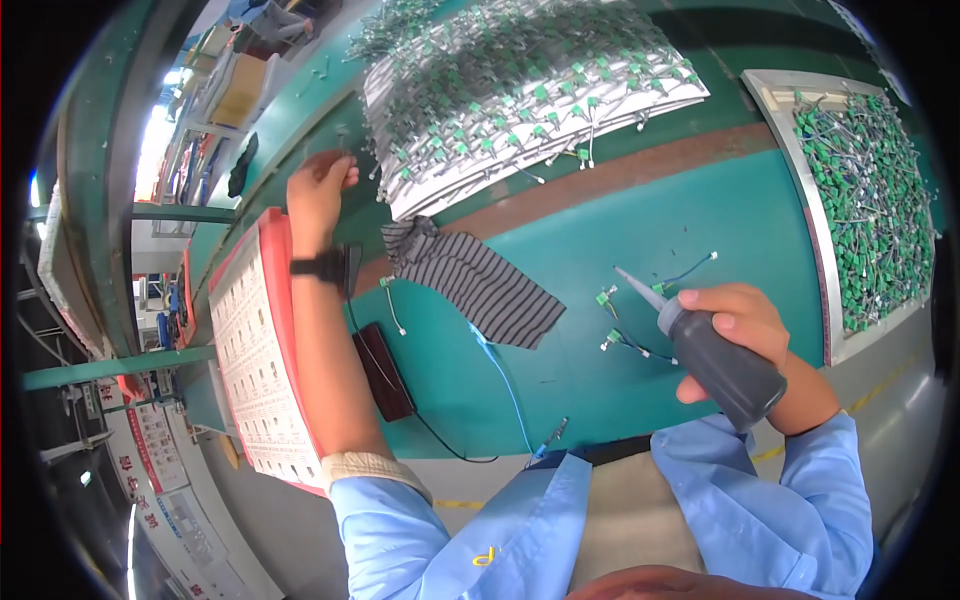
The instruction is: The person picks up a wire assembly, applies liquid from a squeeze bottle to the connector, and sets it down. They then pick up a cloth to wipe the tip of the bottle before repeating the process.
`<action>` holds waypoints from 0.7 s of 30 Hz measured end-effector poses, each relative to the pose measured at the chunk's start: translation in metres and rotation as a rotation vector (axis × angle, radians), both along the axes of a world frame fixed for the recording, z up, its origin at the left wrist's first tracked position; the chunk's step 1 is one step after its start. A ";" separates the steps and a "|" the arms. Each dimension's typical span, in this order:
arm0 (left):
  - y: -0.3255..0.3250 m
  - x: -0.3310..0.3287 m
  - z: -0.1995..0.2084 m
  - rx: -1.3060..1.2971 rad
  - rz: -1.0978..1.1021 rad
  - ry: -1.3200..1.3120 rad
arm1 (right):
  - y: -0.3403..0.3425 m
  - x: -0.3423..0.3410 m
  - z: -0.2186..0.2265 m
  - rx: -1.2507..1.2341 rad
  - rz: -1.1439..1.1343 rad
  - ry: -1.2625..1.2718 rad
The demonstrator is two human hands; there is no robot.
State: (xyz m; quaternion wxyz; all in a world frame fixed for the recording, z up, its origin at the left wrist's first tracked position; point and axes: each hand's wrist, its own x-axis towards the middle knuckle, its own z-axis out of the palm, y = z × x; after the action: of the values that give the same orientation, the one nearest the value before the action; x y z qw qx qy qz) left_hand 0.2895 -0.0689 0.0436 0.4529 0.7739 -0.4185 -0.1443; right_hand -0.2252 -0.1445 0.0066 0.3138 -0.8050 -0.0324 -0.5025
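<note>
My right hand [745,325] grips a dark grey squeeze bottle [715,360] with a long pale nozzle pointing up-left. The nozzle tip hangs just above two small green connectors with short wires [610,320] lying on the green mat. My left hand [320,185] is stretched far to the upper left with its fingers curled shut near the edge of a white board of green wired parts [520,95]; whether it pinches anything I cannot tell. A black wrist strap [325,265] sits on that wrist.
A metal tray [795,190] heaped with green wired parts stands at the right. A striped cloth [480,285] lies mid-table. A red-framed printed sheet [260,350] leans at the left, beside a dark flat block [385,370] and a blue cable [505,375].
</note>
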 end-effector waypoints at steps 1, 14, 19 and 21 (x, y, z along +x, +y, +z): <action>-0.016 0.019 -0.003 0.037 0.000 -0.108 | -0.001 0.000 0.001 0.007 -0.009 0.008; -0.127 0.149 -0.071 0.200 0.054 -0.514 | -0.011 0.005 -0.006 0.062 -0.039 0.058; -0.137 0.150 -0.079 0.236 0.067 -0.600 | -0.009 0.003 -0.004 0.077 -0.050 0.089; -0.136 0.147 -0.077 0.260 0.071 -0.606 | -0.007 0.000 -0.003 0.089 -0.042 0.097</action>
State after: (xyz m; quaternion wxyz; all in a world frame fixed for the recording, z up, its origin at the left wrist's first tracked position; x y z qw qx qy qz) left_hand 0.4368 -0.2053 -0.0333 0.2101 0.8471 -0.4849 0.0561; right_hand -0.2249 -0.1515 0.0032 0.3401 -0.8139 0.0221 -0.4705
